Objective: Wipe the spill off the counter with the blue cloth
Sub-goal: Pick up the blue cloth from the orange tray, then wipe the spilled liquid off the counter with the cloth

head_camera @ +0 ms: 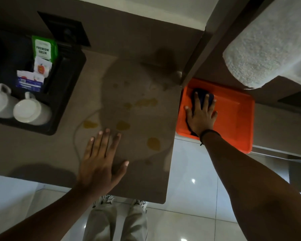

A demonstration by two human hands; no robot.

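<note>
Head view looks straight down on the blue cloth [202, 98], a dark bundle lying in the orange tray [233, 117] at about three o'clock from the middle of the scene, past the right edge of the counter [146, 180]. The right hand [201, 115] lies flat on top of the cloth, its fingers [206, 101] spread wide and pressed down over it rather than curled round it, so nothing is gripped; a dark band circles that wrist. Only the far part of the cloth shows between and beyond the fingertips. The spill [147, 102] is a scatter of yellowish puddles across the brown counter, the largest patch near the centre, with others at seven o'clock and five o'clock from it, the nearest one just beside the counter's right edge. The left hand [101, 162] rests palm down on the counter at about six o'clock from the main puddle, fingers stretched out and apart, holding nothing, its fingertips near two of the lower puddles but not on them. At nine o'clock a black tray [66, 94] carries two white cups [31, 112] turned on their sides and several sachets [42, 66], one green. A pale towel [268, 46] hangs at one o'clock. Below the counter, shoes and pale trousers stand on glossy floor tiles [189, 197].
</note>
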